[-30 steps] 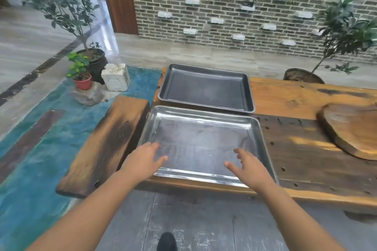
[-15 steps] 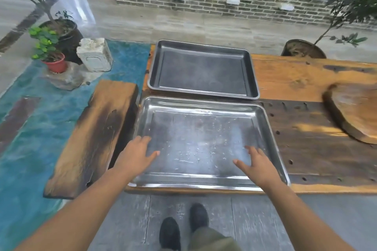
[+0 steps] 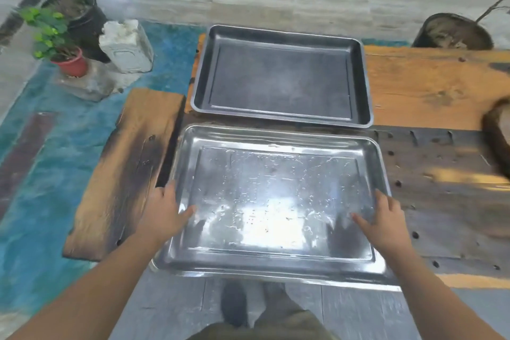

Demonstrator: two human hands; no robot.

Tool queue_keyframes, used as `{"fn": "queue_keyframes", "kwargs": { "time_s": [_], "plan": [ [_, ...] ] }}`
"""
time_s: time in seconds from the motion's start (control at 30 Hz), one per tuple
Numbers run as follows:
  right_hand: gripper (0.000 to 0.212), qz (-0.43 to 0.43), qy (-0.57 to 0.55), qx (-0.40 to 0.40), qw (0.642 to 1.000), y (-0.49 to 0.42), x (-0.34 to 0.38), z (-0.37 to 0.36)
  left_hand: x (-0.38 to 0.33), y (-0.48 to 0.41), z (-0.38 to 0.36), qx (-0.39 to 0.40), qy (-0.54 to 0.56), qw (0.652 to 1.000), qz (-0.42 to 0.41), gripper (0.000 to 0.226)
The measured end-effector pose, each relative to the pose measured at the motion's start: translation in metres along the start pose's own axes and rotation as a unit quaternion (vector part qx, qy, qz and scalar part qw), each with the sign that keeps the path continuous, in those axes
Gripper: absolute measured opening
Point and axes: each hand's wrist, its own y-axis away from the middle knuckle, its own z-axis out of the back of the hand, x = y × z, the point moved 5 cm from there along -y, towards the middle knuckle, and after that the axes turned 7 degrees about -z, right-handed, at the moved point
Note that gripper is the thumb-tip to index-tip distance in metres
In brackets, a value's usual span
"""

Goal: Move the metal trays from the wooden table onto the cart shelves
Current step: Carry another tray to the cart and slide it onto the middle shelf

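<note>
Two metal trays lie on the wooden table [image 3: 430, 85]. The dark tray [image 3: 281, 74] sits at the far side. The shiny tray [image 3: 276, 196] is nearest me, and its front edge reaches out past the table's front edge. My left hand [image 3: 165, 212] grips its left rim, thumb inside the tray and fingers along the outside. My right hand [image 3: 386, 226] grips the right rim in the same way. No cart is in view.
A low wooden bench [image 3: 121, 174] lies left of the table over a blue rug. Potted plants [image 3: 58, 38] and a pale stone block [image 3: 127, 47] stand at far left. A round wooden slab [image 3: 499, 141] sits at the table's right edge. My feet show below.
Both hands moved outward from over the shiny tray's near part to its side rims and took hold. The tray has come toward me, and my view has tilted down.
</note>
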Motion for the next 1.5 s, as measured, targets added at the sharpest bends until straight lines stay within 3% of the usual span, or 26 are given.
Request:
{"fn": "queue_keyframes", "kwargs": {
  "time_s": [0.2,0.4,0.53,0.77,1.07,1.23,1.5],
  "plan": [
    [0.098,-0.049,-0.006,-0.022,0.999,-0.036,-0.036,0.000,0.025,-0.032,-0.012,-0.020,0.092,0.989,0.114,0.103],
    [0.099,-0.086,0.009,-0.002,0.996,-0.061,-0.062,-0.013,0.057,-0.042,-0.020,-0.015,0.093,0.980,0.175,0.111],
    [0.089,-0.114,-0.035,0.003,0.993,-0.064,-0.069,-0.020,0.071,-0.039,-0.028,-0.017,0.108,0.972,0.210,0.112],
    [0.056,-0.133,-0.031,-0.007,0.991,-0.070,-0.074,-0.021,0.074,-0.046,-0.041,0.000,0.136,0.968,0.209,0.069],
    [0.046,-0.111,0.011,-0.008,0.994,-0.067,-0.077,-0.011,0.053,-0.023,-0.033,-0.013,0.134,0.979,0.155,0.077],
    [0.022,-0.087,-0.025,-0.037,0.995,-0.058,-0.063,0.009,0.055,-0.011,-0.015,-0.018,0.103,0.983,0.153,0.050],
    [0.025,-0.090,-0.083,-0.033,0.992,-0.041,-0.033,0.040,0.043,-0.002,0.038,-0.077,0.105,0.987,0.098,0.038]
  ]
}}
